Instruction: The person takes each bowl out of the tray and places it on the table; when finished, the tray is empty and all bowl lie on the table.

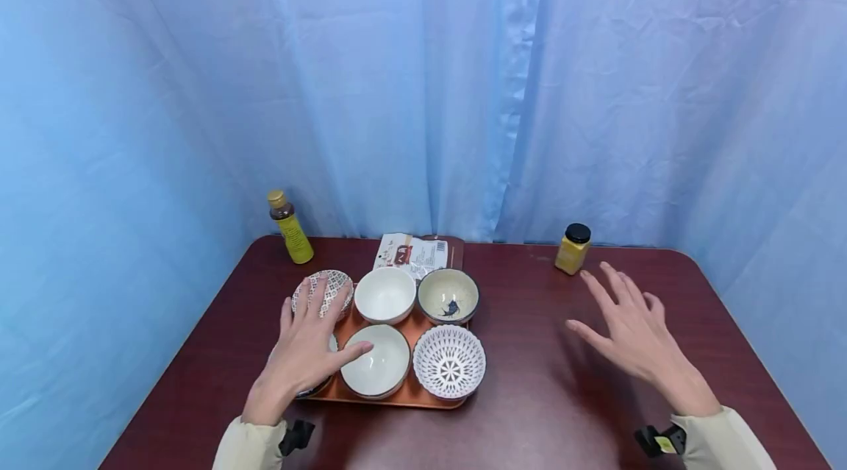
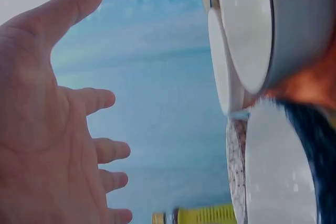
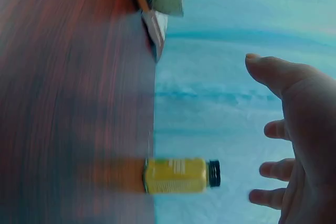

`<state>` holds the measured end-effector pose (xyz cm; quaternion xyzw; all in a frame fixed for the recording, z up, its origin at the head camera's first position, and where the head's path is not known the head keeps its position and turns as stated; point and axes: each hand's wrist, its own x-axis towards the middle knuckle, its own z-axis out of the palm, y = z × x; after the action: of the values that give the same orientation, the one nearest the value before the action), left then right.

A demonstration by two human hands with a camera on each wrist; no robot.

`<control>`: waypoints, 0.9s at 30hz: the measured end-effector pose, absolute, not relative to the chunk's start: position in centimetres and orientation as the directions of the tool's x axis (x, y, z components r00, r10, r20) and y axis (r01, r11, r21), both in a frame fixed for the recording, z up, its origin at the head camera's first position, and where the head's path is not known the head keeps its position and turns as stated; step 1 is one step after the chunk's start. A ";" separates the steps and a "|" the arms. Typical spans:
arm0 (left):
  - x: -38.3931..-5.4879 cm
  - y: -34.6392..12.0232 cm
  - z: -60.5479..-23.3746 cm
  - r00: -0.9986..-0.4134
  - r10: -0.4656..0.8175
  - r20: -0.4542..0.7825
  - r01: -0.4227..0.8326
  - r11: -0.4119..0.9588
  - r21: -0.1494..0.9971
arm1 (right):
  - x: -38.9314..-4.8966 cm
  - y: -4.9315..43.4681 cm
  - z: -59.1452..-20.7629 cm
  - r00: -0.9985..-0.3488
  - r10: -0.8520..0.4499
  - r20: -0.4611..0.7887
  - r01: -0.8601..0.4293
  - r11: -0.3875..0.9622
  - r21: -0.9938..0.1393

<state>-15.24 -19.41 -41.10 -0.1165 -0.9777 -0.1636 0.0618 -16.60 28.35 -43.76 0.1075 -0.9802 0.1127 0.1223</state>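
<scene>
My left hand (image 1: 298, 360) hovers over the left side of a brown tray (image 1: 397, 403), fingers spread and holding nothing. Several bowls stand on that tray. Beneath the hand are a patterned bowl (image 1: 339, 283) and a blue-sided bowl (image 2: 278, 166), both partly hidden in the head view. The thumb overlaps a pale, dark-rimmed bowl (image 1: 377, 374). Behind it is a white bowl (image 1: 385, 293); to the right are a beige bowl with a blue motif (image 1: 440, 293) and a scalloped bowl (image 1: 450, 361). My right hand (image 1: 638, 337), also empty with fingers extended, is above the table near a yellow jar (image 1: 571, 255).
A bottle with a yellow-green label (image 1: 295, 236) stands at the back left of the dark red table (image 1: 529, 418). Behind the bowls lies a white printed packet (image 1: 426, 255). Blue curtains (image 1: 370, 87) hang along the back and both sides.
</scene>
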 end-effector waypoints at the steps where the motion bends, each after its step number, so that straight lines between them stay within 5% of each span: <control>1: -15.1 -19.9 -41.1 -0.967 0.201 0.157 0.242 0.917 0.318 | -16.8 27.9 -43.7 -0.950 -0.187 0.251 -0.242 0.947 -0.210; 16: -14.4 -26.2 -45.0 -0.991 0.127 0.048 0.132 0.818 0.560 | -21.8 20.8 -47.3 -0.961 -0.263 0.088 -0.250 0.686 -0.683; 22: -14.1 -27.2 -46.9 -0.996 0.089 -0.007 0.068 0.805 0.590 | -24.0 17.6 -49.1 -0.962 -0.259 -0.084 -0.043 0.449 -0.892; 27: -13.7 -27.6 -47.6 -0.996 0.089 -0.007 0.064 0.767 0.638 | -25.0 15.9 -50.6 -0.938 -0.311 -0.153 0.063 0.281 -0.958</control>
<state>-13.74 -27.58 -47.65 -0.0407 -0.9399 -0.3386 -0.0185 -25.04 15.88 -50.62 0.0789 -0.7846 0.5945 -0.1575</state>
